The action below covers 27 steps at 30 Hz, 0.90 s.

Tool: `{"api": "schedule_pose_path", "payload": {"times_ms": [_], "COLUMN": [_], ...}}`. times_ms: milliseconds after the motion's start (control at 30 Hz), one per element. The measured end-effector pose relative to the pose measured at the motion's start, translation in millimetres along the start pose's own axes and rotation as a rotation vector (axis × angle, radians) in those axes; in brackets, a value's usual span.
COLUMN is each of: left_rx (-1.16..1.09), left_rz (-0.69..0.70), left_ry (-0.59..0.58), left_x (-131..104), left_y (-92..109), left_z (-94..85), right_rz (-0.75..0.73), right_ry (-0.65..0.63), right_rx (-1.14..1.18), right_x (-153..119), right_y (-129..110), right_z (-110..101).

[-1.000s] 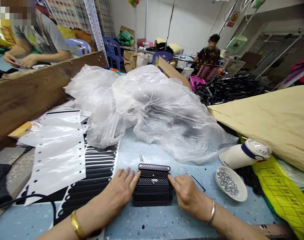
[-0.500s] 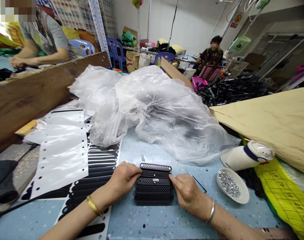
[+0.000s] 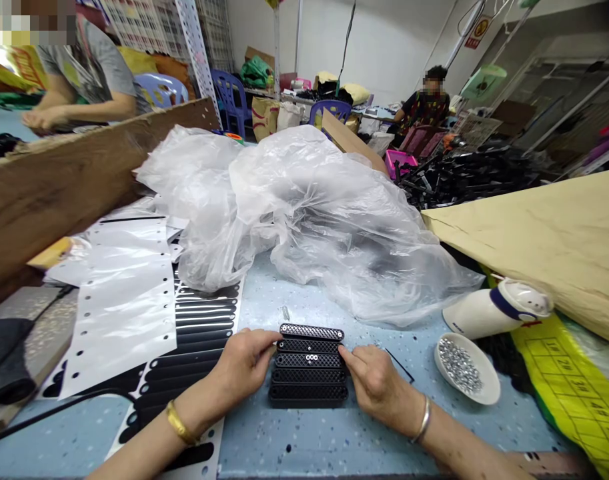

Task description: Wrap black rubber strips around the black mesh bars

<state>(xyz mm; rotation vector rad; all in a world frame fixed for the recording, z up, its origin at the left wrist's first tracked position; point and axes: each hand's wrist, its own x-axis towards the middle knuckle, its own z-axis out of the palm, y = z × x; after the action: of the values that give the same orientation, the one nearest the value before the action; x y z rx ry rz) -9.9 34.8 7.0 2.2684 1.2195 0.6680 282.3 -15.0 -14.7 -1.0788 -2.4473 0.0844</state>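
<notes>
A row of several black ribbed plastic strips [image 3: 308, 375] lies in front of me on the speckled blue table. Small silver rings [image 3: 311, 358] rest on the middle strip, and small metal pieces sit in some strip ends. My left hand [image 3: 247, 360] is at the left end of the second strip from the back, index finger stretched out and thumb apart below it. At that strip's right end, the index fingertip of my right hand [image 3: 377, 377] touches the strip, its other fingers curled in. Whatever may be between those fingertips is too small to make out.
A white bowl [image 3: 490, 393] of small metal pieces stands at right, beside a white bottle [image 3: 477, 312] lying down. Clear plastic sheeting [image 3: 304, 200] is heaped behind. White sheets [image 3: 124, 300] and black adhesive strips [image 3: 184, 363] lie left. Two people sit farther off.
My left hand has opened from a pinch and shifted slightly left, uncovering a small silver piece at the second strip's left end. My right hand stays nearly in place.
</notes>
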Motion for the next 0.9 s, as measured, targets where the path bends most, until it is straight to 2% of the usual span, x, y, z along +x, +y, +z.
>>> {"api": "schedule_pose_path", "payload": {"times_ms": [133, 233, 367, 433, 500, 567, 633, 733, 900], "left_rx": [0.244, 0.35, 0.353, 0.336, 0.314, 0.303, 0.301, 0.292, 0.252], "left_rz": [0.229, 0.269, 0.3, 0.285, 0.232, 0.184, 0.162, 0.13, 0.076], "left_ry": [-0.03, -0.048, 0.006, -0.028, -0.111, -0.177, -0.196, -0.185, -0.18], "left_x": [-12, -14, -5, 4, 15, 24, 29, 27, 10], "left_y": [-2, 4, 21, 28, 33, 34, 34, 32, 30], "left_z": [1.0, -2.1, -0.1, 7.4, 17.2, 25.8, 30.8, 30.5, 22.6], "right_rz": [0.015, 0.083, 0.121, 0.104, 0.1, 0.11, 0.121, 0.122, 0.172], "right_ry": [0.008, 0.034, 0.077, 0.052, 0.03, 0.014, -0.005, -0.035, -0.048], "right_rx": [0.025, 0.081, 0.116, 0.116, 0.094, 0.062, 0.043, 0.048, 0.075], "right_x": [3, 10, 24, 32, 39, 44, 47, 47, 42], "right_y": [1, 0, -10, -18, -25, -30, -32, -32, -30], "right_z": [-3, -7, -11, -9, -5, 1, 7, 11, 9]}}
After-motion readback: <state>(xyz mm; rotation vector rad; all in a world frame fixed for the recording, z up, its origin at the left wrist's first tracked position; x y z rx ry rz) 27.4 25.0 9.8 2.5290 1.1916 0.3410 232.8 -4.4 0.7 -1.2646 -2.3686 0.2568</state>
